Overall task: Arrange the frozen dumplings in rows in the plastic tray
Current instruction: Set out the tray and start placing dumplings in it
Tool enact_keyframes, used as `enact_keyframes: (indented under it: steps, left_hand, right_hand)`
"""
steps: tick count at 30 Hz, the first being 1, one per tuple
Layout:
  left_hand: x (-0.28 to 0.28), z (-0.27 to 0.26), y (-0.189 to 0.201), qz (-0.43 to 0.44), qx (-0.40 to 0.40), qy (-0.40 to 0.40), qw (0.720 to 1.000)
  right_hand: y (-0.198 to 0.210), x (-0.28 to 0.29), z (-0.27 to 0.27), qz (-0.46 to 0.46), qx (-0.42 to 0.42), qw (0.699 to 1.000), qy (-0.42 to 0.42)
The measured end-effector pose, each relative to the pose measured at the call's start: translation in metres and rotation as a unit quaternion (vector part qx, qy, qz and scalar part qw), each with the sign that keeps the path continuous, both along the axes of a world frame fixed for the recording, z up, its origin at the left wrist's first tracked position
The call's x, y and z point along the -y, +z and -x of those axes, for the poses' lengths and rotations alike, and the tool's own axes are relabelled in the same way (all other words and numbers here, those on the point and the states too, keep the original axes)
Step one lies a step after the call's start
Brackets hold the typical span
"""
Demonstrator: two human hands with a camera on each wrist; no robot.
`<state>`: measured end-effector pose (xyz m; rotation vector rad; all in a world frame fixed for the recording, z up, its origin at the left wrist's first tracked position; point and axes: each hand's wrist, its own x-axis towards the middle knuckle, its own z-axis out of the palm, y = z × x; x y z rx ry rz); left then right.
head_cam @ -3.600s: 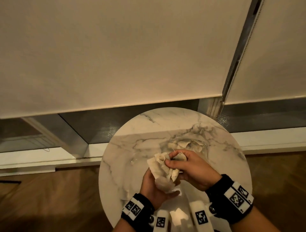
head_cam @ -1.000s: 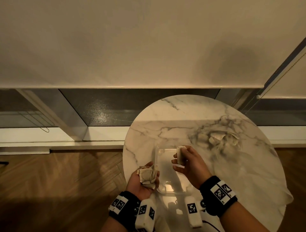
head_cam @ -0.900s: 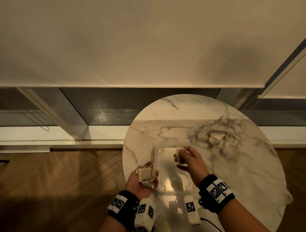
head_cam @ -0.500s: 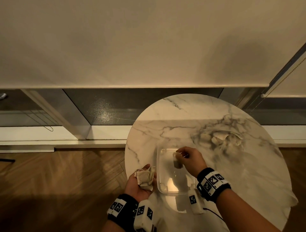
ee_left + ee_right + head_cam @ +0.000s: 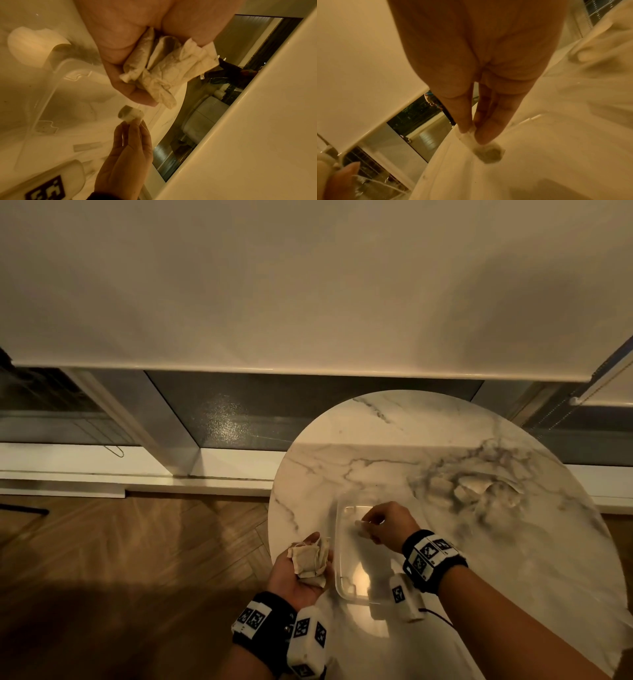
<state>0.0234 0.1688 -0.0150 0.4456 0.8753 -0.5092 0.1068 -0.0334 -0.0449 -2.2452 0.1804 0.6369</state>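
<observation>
Dumplings, left side: a bunch of pale, crinkled frozen dumplings (image 5: 310, 559) lies in the upturned left hand (image 5: 294, 573), just left of the tray; in the left wrist view the fingers curl up round them (image 5: 164, 70), so the hand grips the bunch loosely.
Feel, as I judge it: light, stiff from the freezer, the thin frilled edges likely brittle — a cupped palm suits the bunch better than a squeeze.
Tray, middle: a clear, rounded-rectangle plastic tray (image 5: 337, 542) sits on the round white marble-patterned tabletop (image 5: 342, 460), close to the near edge; thin and light by the look of it, so a nudge could slide it.
Dumpling in hand: one small pale dumpling (image 5: 485, 151) is pinched by its flat sealed edge between thumb and fingertips (image 5: 485, 132) of the right hand (image 5: 387, 525), over the far left part of the tray; whether it already touches the floor of the tray I cannot tell.
Hold: the sealed rim gives a dry flat purchase, while the rounded belly is probably frosty and slippery — low and gentle setting-down seems wise.
Rows: none of them are laid that I can make out.
Right side: a loose heap of more pale dumplings (image 5: 476, 487) lies on the table, well apart from the tray.
</observation>
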Motion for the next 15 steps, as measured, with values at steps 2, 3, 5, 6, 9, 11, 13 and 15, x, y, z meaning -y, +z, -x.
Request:
enact_keyframes:
  steps: [2, 3, 5, 6, 9, 11, 13, 15]
  left_hand:
    - [0.001, -0.001, -0.001, -0.011, 0.008, -0.008, 1.0]
    - [0.001, -0.001, -0.002, -0.017, 0.012, -0.015, 1.0]
    - [0.002, -0.002, -0.003, -0.018, 0.015, -0.021, 1.0]
    - [0.002, -0.001, -0.005, -0.018, 0.015, -0.017, 1.0]
    - [0.003, 0.0, -0.01, -0.018, 0.007, 0.005, 1.0]
    - [0.003, 0.001, -0.011, -0.019, 0.006, 0.022, 1.0]
    - [0.003, 0.002, -0.009, -0.022, 0.017, 0.024, 0.999]
    - [0.001, 0.004, -0.009, -0.029, 0.031, 0.011, 0.999]
  right_hand:
    - [-0.003, -0.004, -0.008, 0.039, 0.009, 0.999, 0.037]
    - [-0.006, -0.006, -0.012, 0.054, 0.015, 0.997, 0.045]
    - [-0.01, -0.009, -0.022, 0.067, 0.019, 0.996, 0.051]
    - [-0.012, -0.011, -0.026, 0.07, 0.024, 0.996, 0.049]
    - [-0.022, -0.015, -0.037, 0.084, 0.044, 0.995, 0.04]
    - [-0.024, -0.017, -0.043, 0.09, 0.063, 0.994, 0.029]
    - [-0.027, -0.018, -0.048, 0.09, 0.072, 0.993, 0.023]
    - [-0.029, -0.018, -0.049, 0.092, 0.072, 0.993, 0.026]
